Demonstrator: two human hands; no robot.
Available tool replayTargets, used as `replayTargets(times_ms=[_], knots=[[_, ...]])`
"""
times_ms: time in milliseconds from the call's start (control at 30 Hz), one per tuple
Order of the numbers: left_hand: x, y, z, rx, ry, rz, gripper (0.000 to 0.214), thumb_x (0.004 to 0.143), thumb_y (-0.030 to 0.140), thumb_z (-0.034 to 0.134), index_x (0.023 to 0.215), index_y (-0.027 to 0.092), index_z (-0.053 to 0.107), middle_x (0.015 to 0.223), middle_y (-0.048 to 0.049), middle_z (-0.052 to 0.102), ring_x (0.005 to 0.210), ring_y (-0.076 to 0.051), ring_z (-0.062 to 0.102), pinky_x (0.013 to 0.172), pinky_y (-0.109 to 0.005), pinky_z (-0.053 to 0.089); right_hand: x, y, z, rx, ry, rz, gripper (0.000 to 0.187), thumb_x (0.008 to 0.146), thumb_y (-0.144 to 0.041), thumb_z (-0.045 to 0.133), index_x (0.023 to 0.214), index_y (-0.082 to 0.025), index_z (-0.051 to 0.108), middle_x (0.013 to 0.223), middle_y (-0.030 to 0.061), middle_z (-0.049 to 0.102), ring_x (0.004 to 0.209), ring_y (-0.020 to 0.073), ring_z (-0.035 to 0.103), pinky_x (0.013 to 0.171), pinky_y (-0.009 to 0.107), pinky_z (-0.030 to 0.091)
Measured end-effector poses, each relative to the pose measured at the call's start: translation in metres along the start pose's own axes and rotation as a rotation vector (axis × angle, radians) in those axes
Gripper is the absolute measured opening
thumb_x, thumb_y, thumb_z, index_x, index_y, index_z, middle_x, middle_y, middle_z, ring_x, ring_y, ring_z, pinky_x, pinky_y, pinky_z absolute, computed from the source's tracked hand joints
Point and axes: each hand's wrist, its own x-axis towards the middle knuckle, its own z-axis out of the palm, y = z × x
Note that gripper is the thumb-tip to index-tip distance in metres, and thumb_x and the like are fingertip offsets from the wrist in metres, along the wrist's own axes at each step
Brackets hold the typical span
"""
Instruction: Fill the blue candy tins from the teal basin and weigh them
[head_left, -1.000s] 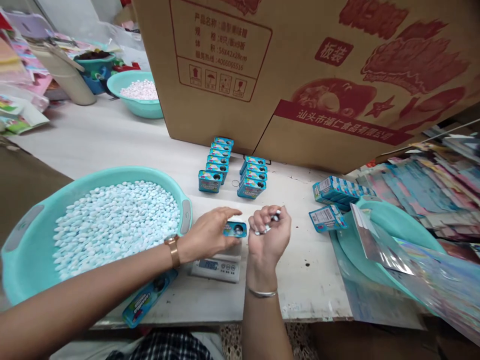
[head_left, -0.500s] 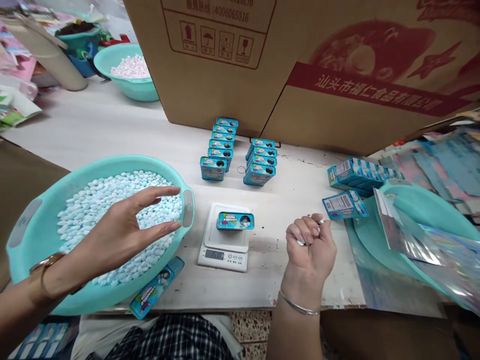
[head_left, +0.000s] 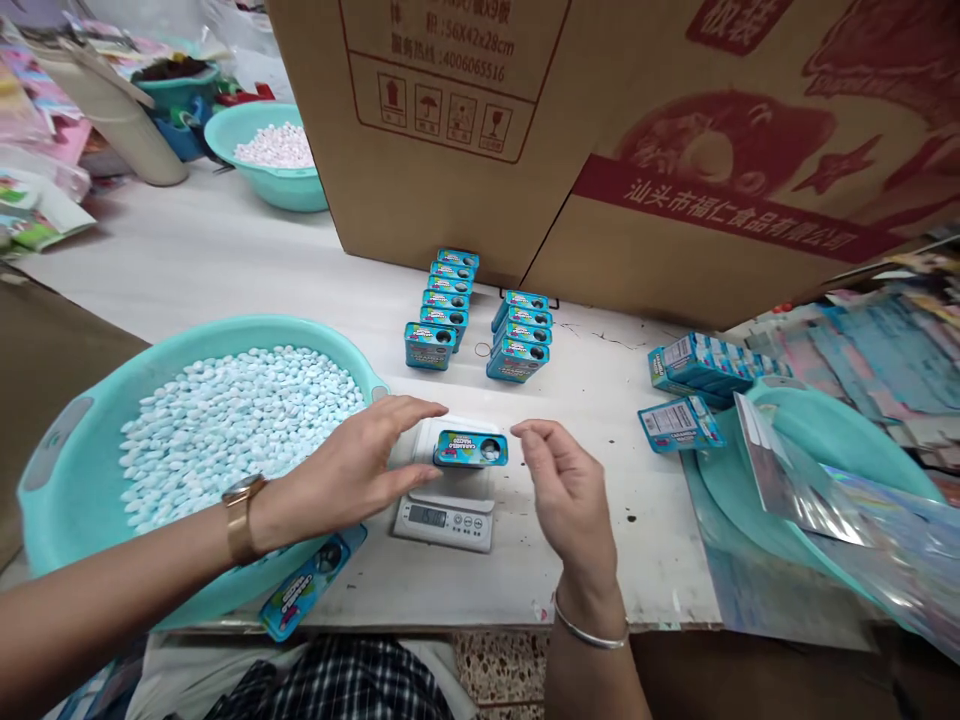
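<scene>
A small blue candy tin (head_left: 465,450) stands on a white digital scale (head_left: 442,530), its round opening facing up. My left hand (head_left: 367,460) is open at the tin's left end, thumb and fingers apart on either side of it; I cannot tell whether they touch it. My right hand (head_left: 566,480) is closed just right of the tin, its fingertips near the tin's right end. White candies showed in that fist earlier; now the fingers hide them. Left of the scale, a turquoise basin (head_left: 56,530) holds a heap of pale blue and white candies (head_left: 240,420).
Two rows of blue tins (head_left: 517,360) stand behind the scale, before a large cardboard box (head_left: 450,200). Another tin (head_left: 315,580) leans by the basin at the table edge. More tins (head_left: 701,365) and a second turquoise basin (head_left: 847,400) with plastic film sit at right.
My left hand has moved right, from over the basin to the tin on the scale. My right fist has moved left and turned, coming close to the tin.
</scene>
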Motion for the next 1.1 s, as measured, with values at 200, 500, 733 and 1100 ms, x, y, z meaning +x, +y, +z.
replayTargets(times_ms=[200, 500, 733, 1100], knots=[[0.003, 0.001, 0.010, -0.030, -0.024, -0.004, 0.055, 0.086, 0.037, 0.067, 0.136, 0.024, 0.047, 0.135, -0.0075, 0.058, 0.124, -0.023, 0.054, 0.106, -0.040, 0.044, 0.000, -0.010, 0.007, -0.562, -0.202, -0.152, 0.033, 0.097, -0.039, 0.044, 0.124, -0.026, 0.058, 0.082, 0.0020, 0.071, 0.067, 0.0169, 0.062, 0.062, 0.026, 0.041], [0.000, -0.001, 0.008, -0.041, -0.035, -0.034, 0.056, 0.086, 0.037, 0.067, 0.136, 0.023, 0.048, 0.135, -0.0090, 0.058, 0.124, -0.024, 0.054, 0.106, -0.042, 0.044, 0.005, -0.006, 0.012, -0.737, -0.147, -0.271, 0.036, 0.095, -0.033, 0.049, 0.130, -0.029, 0.055, 0.082, 0.0048, 0.073, 0.066, 0.0232, 0.066, 0.056, 0.029, 0.039], [0.000, 0.002, 0.007, -0.035, -0.038, -0.030, 0.056, 0.086, 0.038, 0.066, 0.136, 0.021, 0.048, 0.136, -0.0101, 0.057, 0.125, -0.025, 0.053, 0.106, -0.043, 0.043, 0.007, -0.010, 0.010, -0.739, -0.148, -0.311, 0.047, 0.091, -0.035, 0.057, 0.137, -0.033, 0.050, 0.068, 0.0011, 0.067, 0.057, 0.0210, 0.060, 0.052, 0.027, 0.032], [-0.009, -0.003, -0.003, -0.008, 0.014, -0.019, 0.055, 0.087, 0.040, 0.065, 0.137, 0.023, 0.048, 0.135, -0.0089, 0.058, 0.126, -0.025, 0.052, 0.108, -0.043, 0.042, 0.010, 0.003, -0.018, 0.086, 0.166, -0.057, 0.031, 0.089, -0.047, 0.059, 0.079, -0.018, 0.064, 0.053, -0.0065, 0.040, 0.047, 0.0074, 0.033, 0.046, 0.022, 0.025]])
